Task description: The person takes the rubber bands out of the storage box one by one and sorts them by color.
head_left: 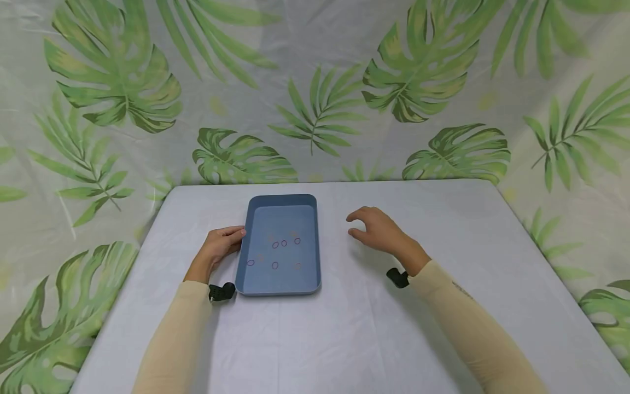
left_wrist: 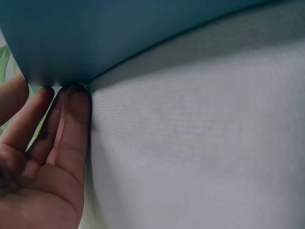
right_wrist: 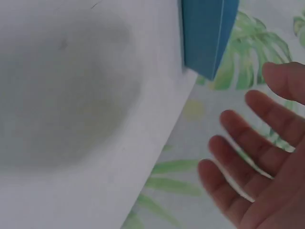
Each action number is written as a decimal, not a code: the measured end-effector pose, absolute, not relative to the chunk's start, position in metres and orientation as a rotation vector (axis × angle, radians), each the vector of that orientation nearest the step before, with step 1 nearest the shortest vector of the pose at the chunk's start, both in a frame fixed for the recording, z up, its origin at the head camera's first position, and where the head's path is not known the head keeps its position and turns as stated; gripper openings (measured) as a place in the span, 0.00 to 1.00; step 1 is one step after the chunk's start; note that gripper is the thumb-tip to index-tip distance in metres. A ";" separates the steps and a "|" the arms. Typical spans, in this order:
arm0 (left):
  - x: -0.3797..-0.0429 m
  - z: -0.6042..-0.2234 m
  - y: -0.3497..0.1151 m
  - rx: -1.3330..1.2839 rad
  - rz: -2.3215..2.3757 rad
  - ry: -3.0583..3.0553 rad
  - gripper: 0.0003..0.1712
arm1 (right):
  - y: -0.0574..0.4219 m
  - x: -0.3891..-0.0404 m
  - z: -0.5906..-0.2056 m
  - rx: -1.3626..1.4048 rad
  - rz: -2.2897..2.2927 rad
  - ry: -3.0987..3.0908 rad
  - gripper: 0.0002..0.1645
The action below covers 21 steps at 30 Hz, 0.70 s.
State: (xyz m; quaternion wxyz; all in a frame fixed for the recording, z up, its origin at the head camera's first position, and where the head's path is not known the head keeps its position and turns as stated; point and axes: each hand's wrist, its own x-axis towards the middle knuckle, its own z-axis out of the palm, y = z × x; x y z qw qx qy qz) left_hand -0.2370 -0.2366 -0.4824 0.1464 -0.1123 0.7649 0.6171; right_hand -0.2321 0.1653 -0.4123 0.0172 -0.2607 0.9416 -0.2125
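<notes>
A shallow blue-grey tray [head_left: 280, 282] lies on the table, longer front to back. Several small thin reddish-purple rings [head_left: 275, 268] are spread inside it, with faint orange marks that are too small to identify. At the tray's left side, my left hand [head_left: 220, 247] holds the rim. In the left wrist view, its fingers [left_wrist: 75, 121] meet the tray's outer wall [left_wrist: 109, 38], with the thumb beside the edge. My right hand [head_left: 378, 229] hovers to the right of the tray, apart from it, holding nothing. Its fingers [right_wrist: 240, 169] are spread and slightly bent in the right wrist view.
A white cloth covers the table [head_left: 423, 213]. Behind and beside it hangs a leaf-patterned cloth [head_left: 315, 109]. Black wrist cameras are strapped at the left cuff [head_left: 222, 291] and the right cuff [head_left: 397, 277].
</notes>
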 end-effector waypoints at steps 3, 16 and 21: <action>-0.237 -0.483 -0.235 -0.337 1.769 2.204 0.29 | 0.149 -0.235 -0.407 -0.944 -0.579 2.905 0.17; -0.238 -0.484 -0.232 -0.381 1.803 2.166 0.29 | 0.087 -0.240 -0.404 -1.189 -0.403 2.791 0.13; -0.235 -0.484 -0.235 -0.396 1.800 2.162 0.29 | 0.066 -0.236 -0.413 -1.230 -0.361 2.736 0.11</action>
